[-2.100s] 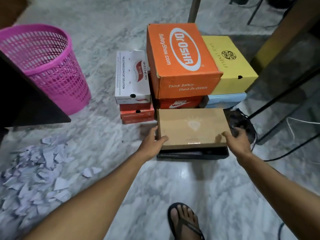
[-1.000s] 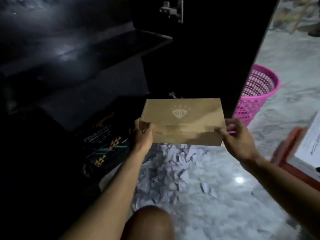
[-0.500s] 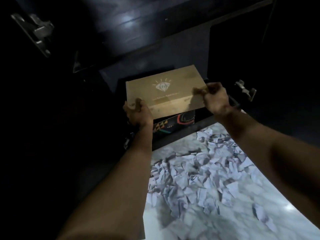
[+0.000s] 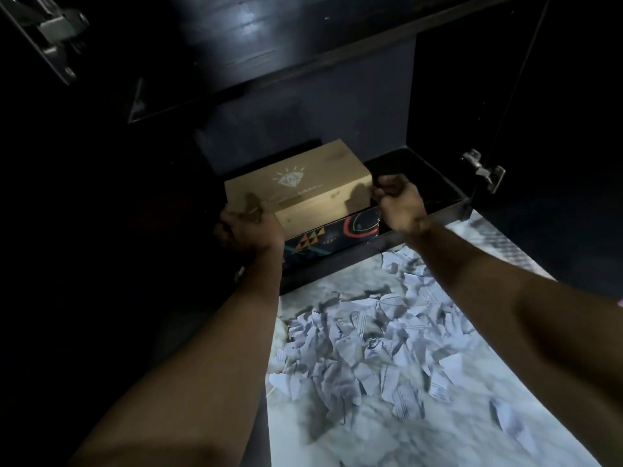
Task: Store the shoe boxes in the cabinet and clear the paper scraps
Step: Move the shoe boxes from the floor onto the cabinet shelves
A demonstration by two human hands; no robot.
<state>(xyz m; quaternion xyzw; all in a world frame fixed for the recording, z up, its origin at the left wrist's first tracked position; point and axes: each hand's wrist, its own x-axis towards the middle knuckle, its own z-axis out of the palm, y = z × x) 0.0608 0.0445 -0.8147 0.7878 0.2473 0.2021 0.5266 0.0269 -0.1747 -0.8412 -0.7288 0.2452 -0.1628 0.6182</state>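
A tan cardboard shoe box [image 4: 303, 187] with a pale diamond logo lies on top of a dark patterned shoe box [image 4: 332, 235] in the bottom compartment of the dark cabinet [image 4: 435, 106]. My left hand [image 4: 247, 230] grips the tan box's near left corner. My right hand [image 4: 399, 203] holds its right end, fingers curled on the edge. A heap of torn white paper scraps [image 4: 371, 342] covers the marble floor just in front of the cabinet, between my forearms.
The cabinet doors stand open on both sides, with metal hinges at the upper left [image 4: 54, 32] and at the right [image 4: 483, 170]. A shelf edge [image 4: 303, 72] runs above the boxes. To the right of the boxes the compartment floor [image 4: 414, 176] is dark.
The tan box went from the stack by the pink basket to the cabinet. Since half a second ago it has sunk deeper onto the patterned box, both hands still on it.
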